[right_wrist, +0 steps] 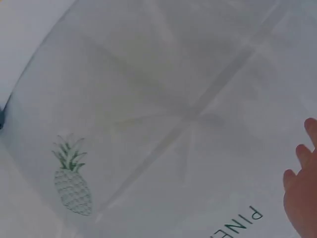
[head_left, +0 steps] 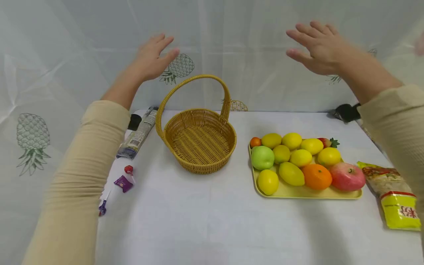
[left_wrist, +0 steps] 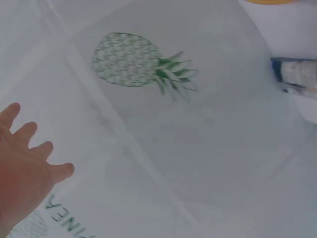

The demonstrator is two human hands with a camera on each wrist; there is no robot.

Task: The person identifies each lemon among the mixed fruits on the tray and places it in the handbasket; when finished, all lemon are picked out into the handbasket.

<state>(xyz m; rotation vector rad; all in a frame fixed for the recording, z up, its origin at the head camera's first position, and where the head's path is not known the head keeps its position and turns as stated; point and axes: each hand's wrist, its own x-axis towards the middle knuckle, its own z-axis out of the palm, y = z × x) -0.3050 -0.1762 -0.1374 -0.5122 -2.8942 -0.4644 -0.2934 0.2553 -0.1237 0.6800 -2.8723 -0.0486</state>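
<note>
Both hands are raised in the air in front of the curtain, holding nothing. My left hand (head_left: 154, 59), fingers spread, is up and to the left of a wicker basket (head_left: 198, 169) with a tall arched handle. The basket has nothing inside it. Higher than the fruit, on the right, my right hand (head_left: 318, 48) stretches out its fingers. Below it a yellow tray (head_left: 298, 192) carries several lemons (head_left: 268, 182), a green apple (head_left: 262, 158), an orange (head_left: 317, 176), a red apple (head_left: 347, 177) and a strawberry (head_left: 326, 142). In the left wrist view the left hand (left_wrist: 25, 168) shows extended fingers.
At the left lie a long printed package (head_left: 140, 134), a red lollipop (head_left: 129, 169) and a purple wrapped candy (head_left: 123, 183). A yellow food bag (head_left: 394, 195) rests right of the tray. Behind the white table (head_left: 205, 213) hangs a pale curtain (head_left: 245, 44) with pineapple prints.
</note>
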